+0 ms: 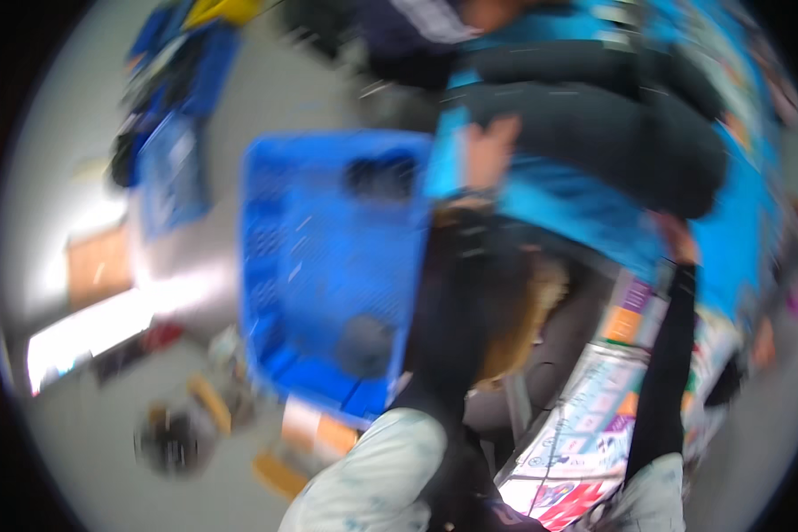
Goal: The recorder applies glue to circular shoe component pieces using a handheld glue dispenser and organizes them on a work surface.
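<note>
A thick black roll of soft-looking material point(576, 124) lies on the blue-covered table point(585, 213), its exact kind blurred. At its left end is my left hand point(490, 152), thumb and fingers apart, the fingers against or just beside the roll. My right hand point(676, 239) reaches to the roll's near right side. Motion smears its fingers, and the roll partly hides them, so their grip does not show. Another dark roll point(550, 62) lies just behind the first.
A blue plastic crate point(337, 239) stands left of my left arm, with dark items inside. Printed sheets point(585, 408) cover the table's near part. A person in dark clothing point(412, 40) is across at the top. Blue bins point(173, 168) stand far left.
</note>
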`<state>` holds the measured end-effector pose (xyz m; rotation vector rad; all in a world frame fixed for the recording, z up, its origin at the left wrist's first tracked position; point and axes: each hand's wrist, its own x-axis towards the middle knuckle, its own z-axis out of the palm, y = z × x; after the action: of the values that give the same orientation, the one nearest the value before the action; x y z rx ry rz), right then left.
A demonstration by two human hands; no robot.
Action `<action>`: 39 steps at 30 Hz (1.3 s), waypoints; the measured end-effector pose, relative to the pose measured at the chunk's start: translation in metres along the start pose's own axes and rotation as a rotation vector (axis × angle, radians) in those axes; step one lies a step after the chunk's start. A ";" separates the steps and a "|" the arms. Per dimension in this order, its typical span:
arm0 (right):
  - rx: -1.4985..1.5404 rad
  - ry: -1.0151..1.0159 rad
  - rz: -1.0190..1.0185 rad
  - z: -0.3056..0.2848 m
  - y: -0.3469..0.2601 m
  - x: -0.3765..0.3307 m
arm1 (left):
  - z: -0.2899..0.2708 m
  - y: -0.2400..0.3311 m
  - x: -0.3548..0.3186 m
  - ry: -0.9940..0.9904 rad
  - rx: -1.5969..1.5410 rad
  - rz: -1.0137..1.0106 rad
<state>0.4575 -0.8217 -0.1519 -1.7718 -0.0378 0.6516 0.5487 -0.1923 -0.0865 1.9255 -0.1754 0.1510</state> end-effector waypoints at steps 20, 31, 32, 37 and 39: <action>0.516 0.664 -0.267 0.235 -0.173 0.033 | -0.052 0.006 -0.021 0.006 -0.891 -0.571; 0.642 0.282 -0.139 0.210 -0.162 0.045 | -0.029 -0.015 -0.020 -0.043 -1.063 -0.513; 0.645 0.289 -0.137 0.210 -0.161 0.043 | -0.027 -0.014 -0.022 -0.046 -1.061 -0.516; 0.692 0.261 -0.134 0.207 -0.161 0.041 | -0.021 -0.014 -0.025 -0.052 -0.996 -0.516; 0.695 0.269 -0.151 0.207 -0.163 0.041 | -0.019 -0.017 -0.026 -0.105 -1.047 -0.495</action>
<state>0.4498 -0.5734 -0.0543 -1.1524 0.2142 0.2596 0.5260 -0.1679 -0.1001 0.8831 0.1441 -0.3241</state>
